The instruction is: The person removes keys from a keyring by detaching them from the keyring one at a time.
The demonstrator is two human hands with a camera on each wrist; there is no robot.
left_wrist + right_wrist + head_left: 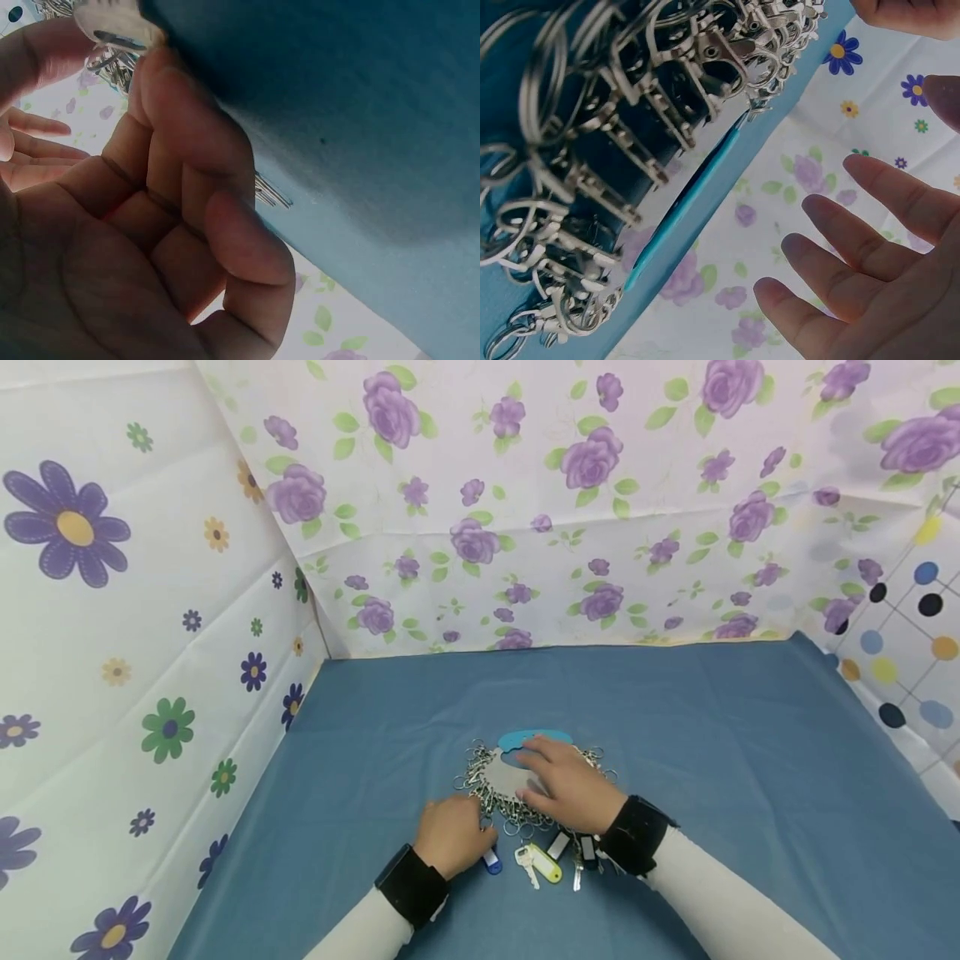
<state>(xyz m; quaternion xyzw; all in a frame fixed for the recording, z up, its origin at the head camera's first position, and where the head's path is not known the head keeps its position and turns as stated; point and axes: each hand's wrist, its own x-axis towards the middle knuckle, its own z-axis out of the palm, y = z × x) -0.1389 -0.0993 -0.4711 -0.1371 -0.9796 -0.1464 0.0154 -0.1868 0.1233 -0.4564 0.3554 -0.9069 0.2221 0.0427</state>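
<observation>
A key-ring holder [495,774], a silver plate with a bright blue handle [536,737], lies on the blue cloth with many metal clips and rings [622,135] around its edge. My left hand [452,835] is at its lower left, fingers curled, thumb and index finger pinching a silver key [120,22]. A blue key tag [492,862] shows just below that hand. Over the right part of the plate hovers my right hand [577,783], fingers spread and relaxed, with nothing held in it; in the right wrist view its fingers stand apart from the clips.
Along the near side of the holder hang a yellow key tag [547,865] with a silver key [527,866], and black tags [558,844] with another key [577,872]. Blue cloth [375,718] covers the table. Flowered sheets [472,585] stand behind and at the left, a dotted one at the right.
</observation>
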